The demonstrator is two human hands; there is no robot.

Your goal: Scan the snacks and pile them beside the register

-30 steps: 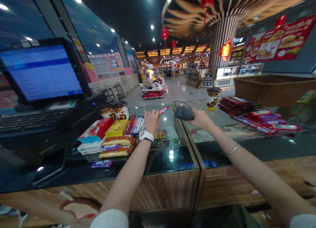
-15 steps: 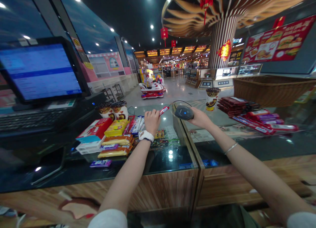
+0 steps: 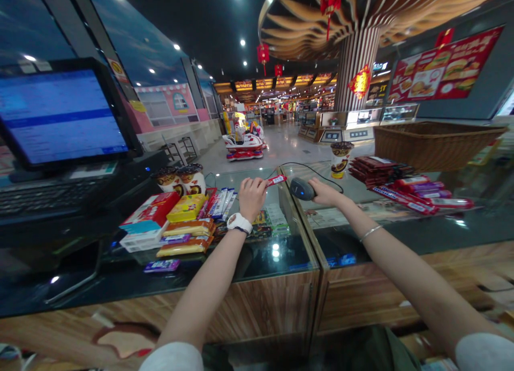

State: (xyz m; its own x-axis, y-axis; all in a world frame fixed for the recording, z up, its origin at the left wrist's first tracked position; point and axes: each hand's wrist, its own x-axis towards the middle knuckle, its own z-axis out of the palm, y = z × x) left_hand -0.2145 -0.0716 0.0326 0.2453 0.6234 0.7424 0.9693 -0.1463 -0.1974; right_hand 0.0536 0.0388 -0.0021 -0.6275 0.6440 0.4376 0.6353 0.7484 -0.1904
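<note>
My left hand (image 3: 252, 198) is closed on one end of a slim candy stick pack (image 3: 276, 180) in a red wrapper, whose other end sticks out to the right. A dark barcode scanner (image 3: 301, 189) is gripped by my right hand (image 3: 326, 193), its head pointing left toward the pack. The two stand a short gap apart above the glass counter. Left of my left hand lie blue-and-white candy sticks (image 3: 221, 204), golden snack packs (image 3: 188, 236), a yellow box (image 3: 186, 208) and a red box (image 3: 154, 211).
At the left are a monitor (image 3: 60, 114), a keyboard (image 3: 52, 199) and a phone (image 3: 76, 272). To the right stand a snack cup (image 3: 340, 159), dark red packets (image 3: 375, 173), more candy sticks (image 3: 405, 199) and a wicker basket (image 3: 433, 146). The scanner's cable (image 3: 321, 174) loops behind it.
The candy stick pack has shifted right in my left hand and lies flatter. The scanner has turned and dropped slightly, and its cable now shows in a wider loop.
</note>
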